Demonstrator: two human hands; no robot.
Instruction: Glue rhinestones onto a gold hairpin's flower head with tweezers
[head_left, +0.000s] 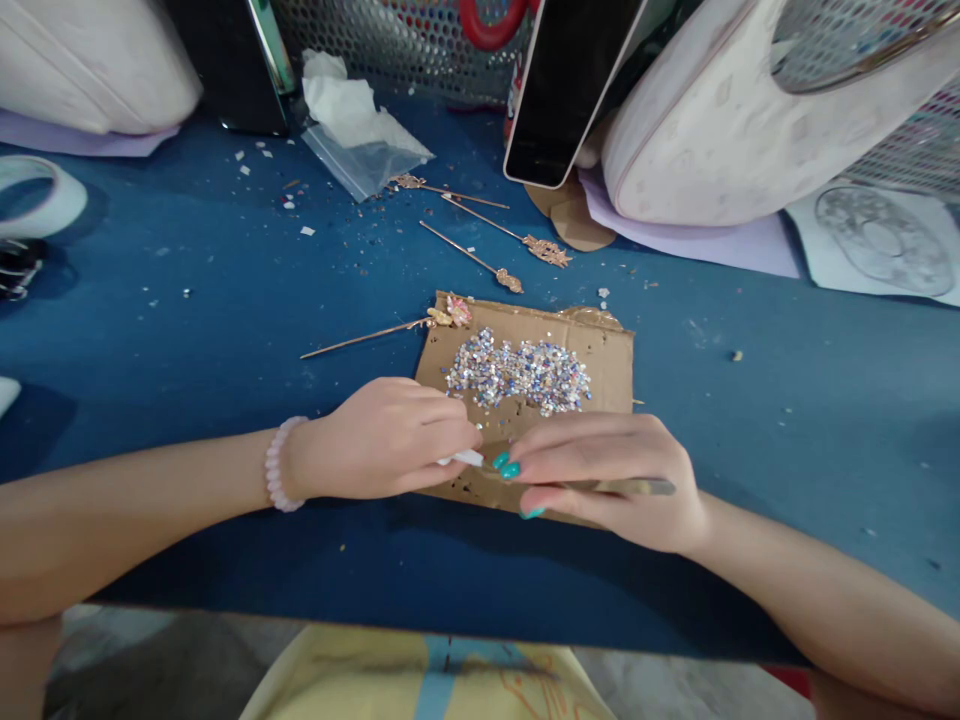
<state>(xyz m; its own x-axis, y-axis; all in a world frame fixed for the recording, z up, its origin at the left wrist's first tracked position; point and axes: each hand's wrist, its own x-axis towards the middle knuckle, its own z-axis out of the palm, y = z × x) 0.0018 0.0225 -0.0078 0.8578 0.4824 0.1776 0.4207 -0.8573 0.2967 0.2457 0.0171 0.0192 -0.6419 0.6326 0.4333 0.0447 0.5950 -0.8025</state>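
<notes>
Right hand [600, 475] pinches a slim tool [654, 487] over cardboard [613, 375]; long axis roughly left–right, blunt end rightward, dull metallic; other end unclear. Left hand [397, 440] curled, gripping a small white piece [469, 457] pointing right. Cardboard bears glittering multicoloured chips [551, 375]. Beyond, on tabletop [225, 290]: clear bag [367, 168]; rearmost, mesh basket [420, 55], contents mostly hidden.

At far left, white tape [69, 206] beside a shiny black object [19, 265]. Toward the back, crumpled white tissue [341, 95] with a clear plastic bag [366, 168], and a pale-edged black device [566, 95] near a mesh basket [397, 50]. At right, a pale pouch [682, 160] on lilac paper [720, 246], near a sheet with a round drawing [885, 240].
</notes>
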